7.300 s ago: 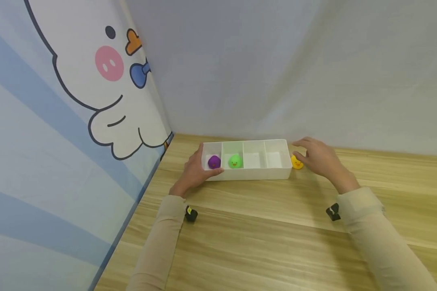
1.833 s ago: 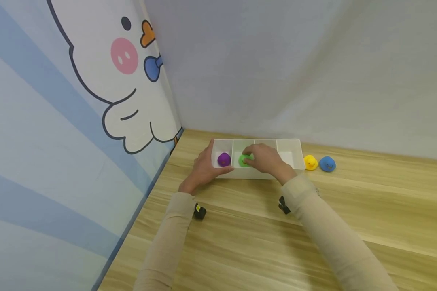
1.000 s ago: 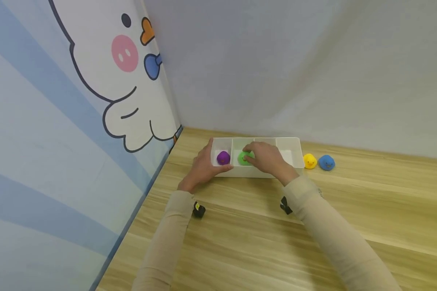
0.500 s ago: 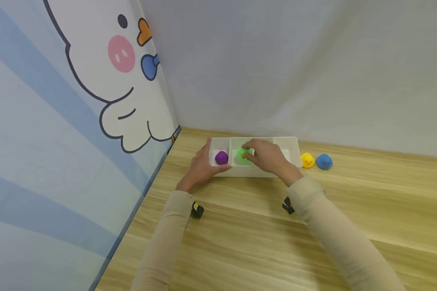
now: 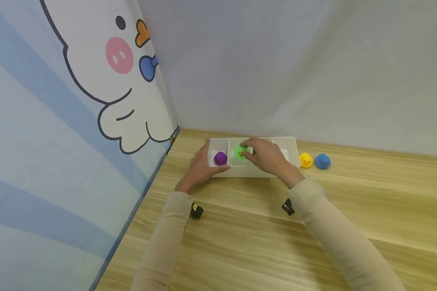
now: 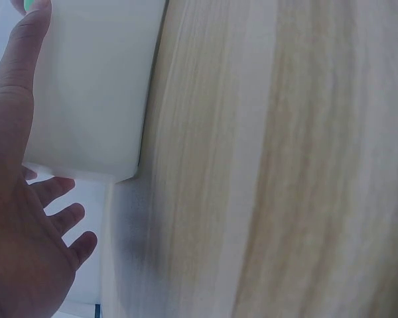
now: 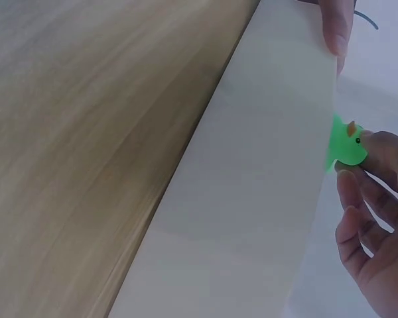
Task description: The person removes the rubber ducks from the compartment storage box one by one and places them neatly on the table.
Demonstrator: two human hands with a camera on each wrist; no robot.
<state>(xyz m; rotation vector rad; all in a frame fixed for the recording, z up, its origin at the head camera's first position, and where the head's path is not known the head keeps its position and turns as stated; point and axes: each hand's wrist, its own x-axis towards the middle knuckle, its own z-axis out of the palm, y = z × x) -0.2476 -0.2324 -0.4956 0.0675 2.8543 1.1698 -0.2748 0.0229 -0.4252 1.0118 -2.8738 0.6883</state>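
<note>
A white box divided into compartments lies lengthwise on the wooden table. My left hand grips its left end, thumb over the front rim and fingers round the far side, beside a purple rubber duck in the leftmost compartment. Thumb and finger of my right hand pinch a green rubber duck at the second compartment. In the right wrist view the duck's head stands above the box rim, its lower part hidden by the wall. The right hand covers much of the third compartment.
A yellow rubber duck sits against or close to the box's right end, with a blue rubber duck just right of it. Behind the box hangs a pale curtain. On the left stands a printed cloth with a cartoon figure.
My right hand has gone from beside the yellow duck to the green duck, pinched it and lifted it slightly. A blue duck now shows at right. The left hand stays on the box.
</note>
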